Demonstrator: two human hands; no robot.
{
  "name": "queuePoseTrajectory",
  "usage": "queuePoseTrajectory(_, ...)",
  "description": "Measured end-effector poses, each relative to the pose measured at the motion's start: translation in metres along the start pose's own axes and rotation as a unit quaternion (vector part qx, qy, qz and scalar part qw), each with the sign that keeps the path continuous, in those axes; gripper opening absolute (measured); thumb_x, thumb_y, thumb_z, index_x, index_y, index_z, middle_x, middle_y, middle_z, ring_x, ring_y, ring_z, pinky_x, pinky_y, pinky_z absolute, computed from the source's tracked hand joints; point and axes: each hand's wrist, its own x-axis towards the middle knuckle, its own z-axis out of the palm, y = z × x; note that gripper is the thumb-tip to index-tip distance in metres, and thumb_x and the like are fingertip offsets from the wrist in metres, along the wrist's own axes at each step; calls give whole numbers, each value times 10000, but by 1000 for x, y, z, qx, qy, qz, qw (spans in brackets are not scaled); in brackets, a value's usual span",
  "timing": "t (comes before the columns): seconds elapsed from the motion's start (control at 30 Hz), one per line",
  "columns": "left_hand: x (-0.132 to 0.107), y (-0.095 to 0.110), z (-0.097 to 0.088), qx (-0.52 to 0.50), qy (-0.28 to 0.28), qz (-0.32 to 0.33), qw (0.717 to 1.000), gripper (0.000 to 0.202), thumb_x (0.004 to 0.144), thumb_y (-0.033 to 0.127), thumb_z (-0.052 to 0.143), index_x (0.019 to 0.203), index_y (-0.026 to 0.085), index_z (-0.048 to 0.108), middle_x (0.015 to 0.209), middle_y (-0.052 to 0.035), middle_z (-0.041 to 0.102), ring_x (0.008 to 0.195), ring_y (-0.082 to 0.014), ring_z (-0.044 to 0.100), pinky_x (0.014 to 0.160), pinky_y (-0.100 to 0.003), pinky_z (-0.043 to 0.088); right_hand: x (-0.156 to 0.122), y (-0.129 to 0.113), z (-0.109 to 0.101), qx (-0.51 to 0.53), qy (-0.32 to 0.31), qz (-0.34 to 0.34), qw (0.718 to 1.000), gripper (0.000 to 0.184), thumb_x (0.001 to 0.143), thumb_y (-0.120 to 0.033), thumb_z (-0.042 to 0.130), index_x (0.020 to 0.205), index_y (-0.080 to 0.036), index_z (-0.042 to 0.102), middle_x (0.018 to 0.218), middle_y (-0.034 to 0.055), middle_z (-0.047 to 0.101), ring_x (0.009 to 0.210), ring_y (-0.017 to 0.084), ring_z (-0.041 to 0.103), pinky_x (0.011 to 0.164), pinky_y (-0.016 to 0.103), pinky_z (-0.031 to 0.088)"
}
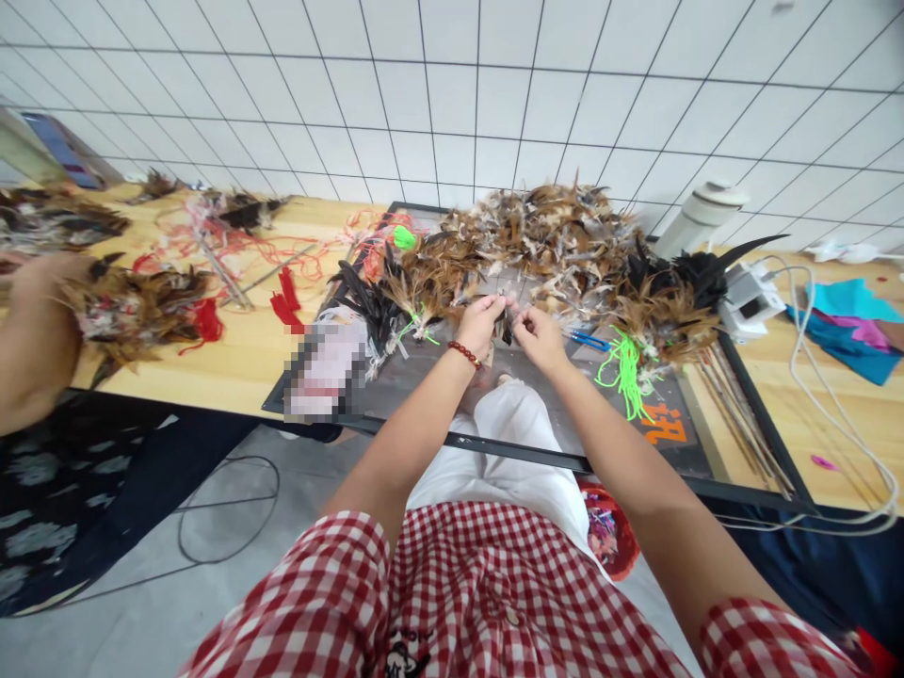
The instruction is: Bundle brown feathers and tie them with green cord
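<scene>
My left hand (480, 328), with a red bead bracelet at the wrist, is closed in a pinch around a small dark feather (506, 330). Facing it, almost fingertip to fingertip, my right hand (540, 337) is pinched too; what its fingers hold is too small to make out. Just behind both hands rises a big heap of brown feathers (555, 226). Blue-handled scissors or snips (590, 340) lie right of my right hand, near bright green cords (627, 377). Black feathers (374, 306) lie to the left of my left hand.
A black-framed board (519, 457) lies under the work on the wooden table (247, 363). Thin sticks (741, 414), a white charger (752, 299) with cables and a pale bottle (702, 218) stand right. At left, another person's hand (42, 311) touches a feather bundle (141, 306).
</scene>
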Motion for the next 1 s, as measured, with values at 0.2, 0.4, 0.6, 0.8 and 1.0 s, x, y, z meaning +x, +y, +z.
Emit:
queuePoseTrajectory(0.2,-8,3,5,0,-14,-15,1000,200,911,100,654,712,121,656,627,1,655,596,-77,610,695,-224,514,10,8,-2,179,122,11,976,391,807,-567,642,943,-203,676,902,44,695,809,168,617,819,342,513)
queuePoseTrajectory(0.4,-7,-6,6,41,-62,-2,997,233,833,202,794,667,123,651,615,4,654,583,-60,582,641,-196,467,13,10,-2,244,105,17,964,452,725,-642,756,917,-232,753,871,32,713,772,179,645,790,373,563)
queuePoseTrajectory(0.6,-9,-8,7,56,-62,3,996,331,801,281,829,610,139,600,554,28,618,535,-49,545,627,-191,474,14,10,-3,318,51,86,943,473,604,-641,841,786,-222,720,654,-21,653,591,133,550,638,322,517)
queuePoseTrajectory(0.8,-9,-10,5,76,-88,-28,993,260,811,253,813,665,127,640,576,10,639,537,-72,580,636,-225,494,17,9,-6,303,109,86,943,499,581,-652,838,767,-214,687,559,-71,520,535,93,422,568,276,429)
queuePoseTrajectory(1.0,-5,-18,6,69,-77,0,995,259,781,235,837,633,131,651,564,24,635,561,-66,579,673,-221,489,13,3,-2,405,30,146,902,553,491,-594,921,856,-226,728,625,-40,641,532,107,508,547,289,485)
